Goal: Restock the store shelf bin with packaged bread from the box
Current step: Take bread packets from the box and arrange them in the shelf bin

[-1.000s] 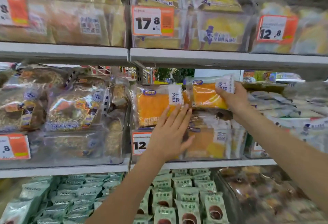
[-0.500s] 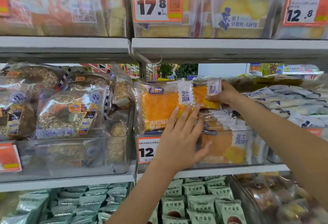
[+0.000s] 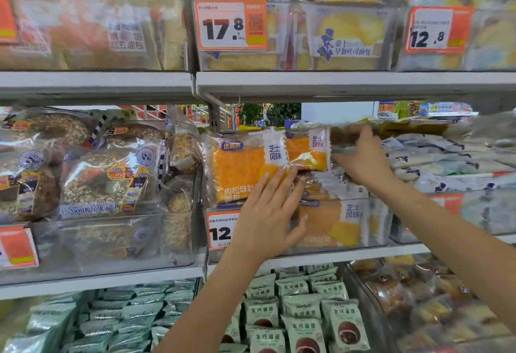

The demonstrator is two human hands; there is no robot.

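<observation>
Atop the clear bin [image 3: 371,221] on the middle shelf, we are pressing our left hand [image 3: 268,213], fingers spread flat, against the front bread pack [image 3: 240,165] to steady it, while our right hand [image 3: 363,157] is gripping a second pack [image 3: 305,151], tucking it behind.

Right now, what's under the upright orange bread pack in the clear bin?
More orange bread packs show through the bin's clear front. The left hand covers the part directly beneath.

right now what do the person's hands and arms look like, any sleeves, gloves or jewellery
Both arms are bare up to the frame edge: no sleeves, gloves, watch or bracelet show. The left hand has pale polished nails and no visible rings. The right hand is motion-blurred, so its nails and any rings cannot be made out.
</observation>
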